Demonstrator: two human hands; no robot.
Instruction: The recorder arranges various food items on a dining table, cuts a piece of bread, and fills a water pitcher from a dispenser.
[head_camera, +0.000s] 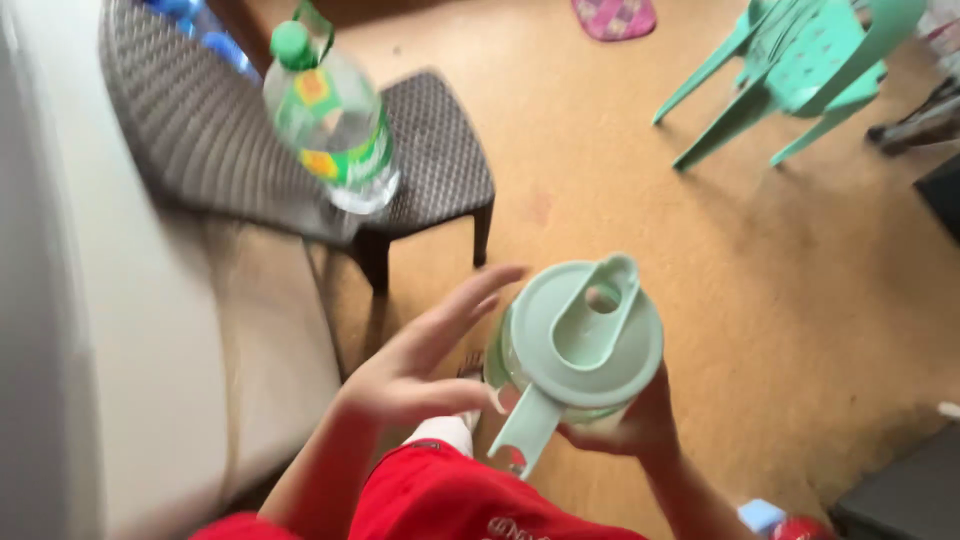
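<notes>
While the right hand (640, 425) is grasping a pale green pitcher (578, 345) from underneath, near the middle of the view, the left hand (420, 365) is hovering just beside it with fingers spread and released, the thumb close to the pitcher's wall; whether it is touching is hard to tell. The pitcher's round lid (585, 330) is sitting on top, with a looped tab across it, and its handle is pointing down toward the person's red shirt (440, 500). Farther off on the left, a clear plastic bottle (330, 120) with a green cap is standing on a dark woven stool (440, 160). At far right, 1 green plastic chair (800, 70) is standing on the tan floor (760, 270).
</notes>
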